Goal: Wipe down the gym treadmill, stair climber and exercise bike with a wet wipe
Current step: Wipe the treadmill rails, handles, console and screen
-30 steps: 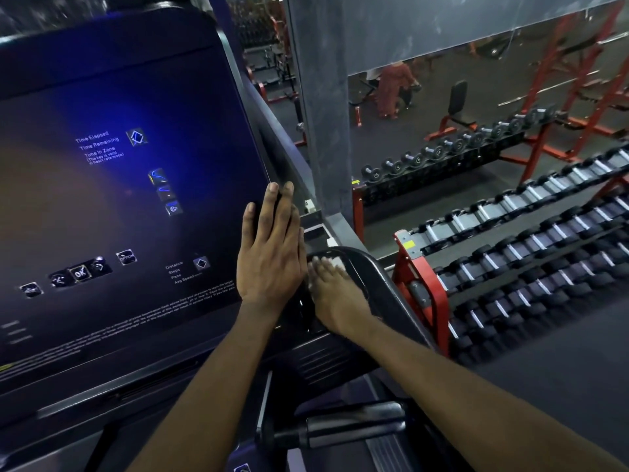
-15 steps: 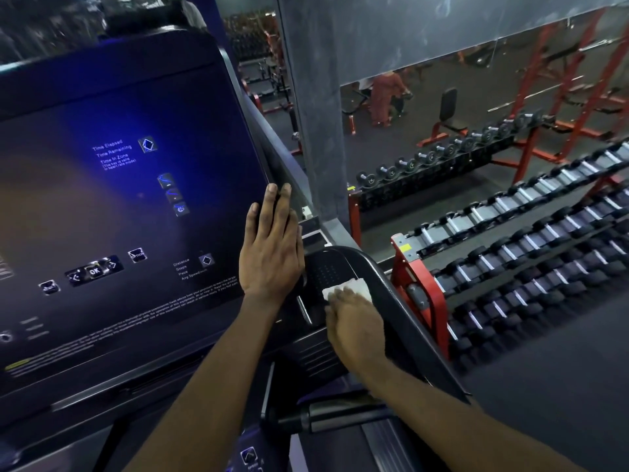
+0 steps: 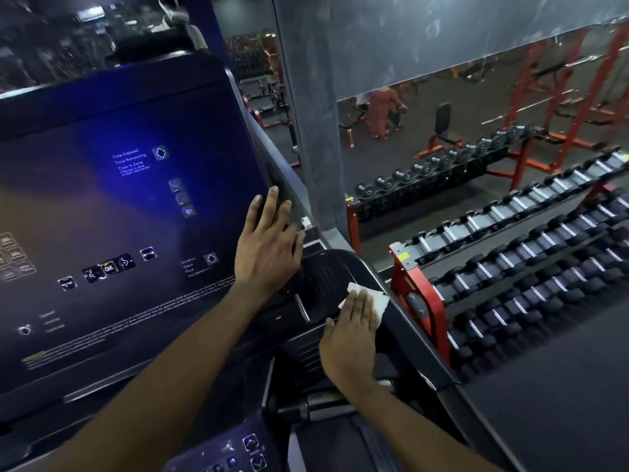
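The left hand [image 3: 267, 248] lies flat with fingers straight and close together on the right edge of the machine's lit console [image 3: 119, 216], holding nothing. The right hand [image 3: 350, 338] presses a white wet wipe [image 3: 377, 298] with flat fingers onto the dark perforated side panel [image 3: 323, 274] just right of the console; the wipe's corners show beyond the fingertips. A metal handlebar grip [image 3: 316, 408] sits below the wrist. A red dumbbell rack [image 3: 418, 294] stands to the right.

Dumbbell rack [image 3: 413, 277] right of console [image 3: 119, 216]
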`<state>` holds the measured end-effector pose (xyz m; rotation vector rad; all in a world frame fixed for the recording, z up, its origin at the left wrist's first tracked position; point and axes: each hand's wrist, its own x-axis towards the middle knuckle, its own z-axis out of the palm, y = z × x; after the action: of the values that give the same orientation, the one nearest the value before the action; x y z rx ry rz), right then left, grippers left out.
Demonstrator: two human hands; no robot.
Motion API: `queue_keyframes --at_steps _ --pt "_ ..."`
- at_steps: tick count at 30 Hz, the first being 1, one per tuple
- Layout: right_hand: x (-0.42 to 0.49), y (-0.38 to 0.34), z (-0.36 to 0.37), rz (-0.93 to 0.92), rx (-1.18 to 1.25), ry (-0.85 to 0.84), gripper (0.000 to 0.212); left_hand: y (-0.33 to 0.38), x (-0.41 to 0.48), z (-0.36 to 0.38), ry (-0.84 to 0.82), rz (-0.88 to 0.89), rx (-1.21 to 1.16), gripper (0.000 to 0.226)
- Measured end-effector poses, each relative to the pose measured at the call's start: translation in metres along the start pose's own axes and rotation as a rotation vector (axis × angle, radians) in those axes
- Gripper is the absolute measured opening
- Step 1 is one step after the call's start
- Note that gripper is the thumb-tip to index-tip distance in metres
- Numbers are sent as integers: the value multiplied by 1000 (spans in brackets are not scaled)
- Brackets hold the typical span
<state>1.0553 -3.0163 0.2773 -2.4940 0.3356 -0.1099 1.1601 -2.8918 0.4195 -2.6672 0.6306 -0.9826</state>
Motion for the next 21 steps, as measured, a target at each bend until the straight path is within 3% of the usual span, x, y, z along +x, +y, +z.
queue_keyframes --at_steps 7,12,16,18,21 --pt "-27 -73 29 266 235 -26 83 -10 30 0 -163 224 103 56" --pt "-48 -121 57 381 407 -11 73 -20 23 6 -104 420 151 49" --pt "-50 -126 56 525 454 -128 54 -22 21 6 -116 487 111 49" --pt "-42 -122 59 523 458 -69 50 -23 21 6 -119 491 91 48" --pt "-19 -101 42 593 378 64 63 -23 21 7 -117 483 79 49"
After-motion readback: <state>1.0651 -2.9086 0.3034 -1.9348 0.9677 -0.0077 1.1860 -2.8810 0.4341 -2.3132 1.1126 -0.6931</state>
